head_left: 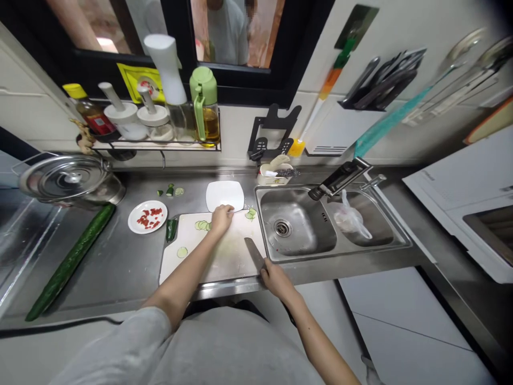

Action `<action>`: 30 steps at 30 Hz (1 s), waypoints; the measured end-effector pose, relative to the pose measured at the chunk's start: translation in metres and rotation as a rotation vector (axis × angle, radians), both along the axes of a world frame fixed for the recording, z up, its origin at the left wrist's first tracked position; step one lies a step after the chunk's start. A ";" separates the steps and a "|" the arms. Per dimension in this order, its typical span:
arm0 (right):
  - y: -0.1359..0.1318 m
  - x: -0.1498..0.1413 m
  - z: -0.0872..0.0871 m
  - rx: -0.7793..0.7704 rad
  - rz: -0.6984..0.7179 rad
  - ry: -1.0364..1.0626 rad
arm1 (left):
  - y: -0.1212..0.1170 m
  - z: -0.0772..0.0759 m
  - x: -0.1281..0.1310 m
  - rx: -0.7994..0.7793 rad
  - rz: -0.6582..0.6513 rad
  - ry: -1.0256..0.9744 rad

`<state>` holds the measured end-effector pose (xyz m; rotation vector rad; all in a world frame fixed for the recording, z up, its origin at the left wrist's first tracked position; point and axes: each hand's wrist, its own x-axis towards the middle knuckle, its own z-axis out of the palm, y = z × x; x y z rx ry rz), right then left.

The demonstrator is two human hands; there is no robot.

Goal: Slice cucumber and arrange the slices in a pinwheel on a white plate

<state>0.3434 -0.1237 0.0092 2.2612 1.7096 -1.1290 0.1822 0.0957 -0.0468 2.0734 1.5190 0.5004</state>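
My right hand (276, 279) is wrapped round the handle of a kitchen knife (255, 253), whose blade lies over the right side of the white cutting board (224, 256). At the board's far edge, my left hand (223, 219) has its fingers bent together by the near rim of a white square plate (225, 193). What those fingers hold, if anything, is too small to make out. Cucumber slices (202, 225) lie left of that hand, and another slice (182, 252) sits nearer me. More slices (250, 214) rest at the board's far right corner.
A cucumber piece (171, 229) lies at the board's left edge. Beyond it are a round plate (132, 220) with chopped red pieces, a long whole cucumber (74, 259) and a lidded steel pot (72, 179). On the right is a double sink (298, 235) with a faucet (340, 179).
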 end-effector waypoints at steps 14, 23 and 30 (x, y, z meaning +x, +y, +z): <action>0.022 -0.016 -0.010 0.073 0.160 -0.072 | -0.027 0.002 -0.083 -0.127 0.041 0.246; 0.016 -0.018 0.000 0.035 0.125 -0.075 | -0.021 0.004 -0.072 -0.098 0.016 0.213; 0.015 -0.023 0.002 0.022 0.127 -0.099 | -0.032 0.004 -0.084 -0.283 0.155 -0.035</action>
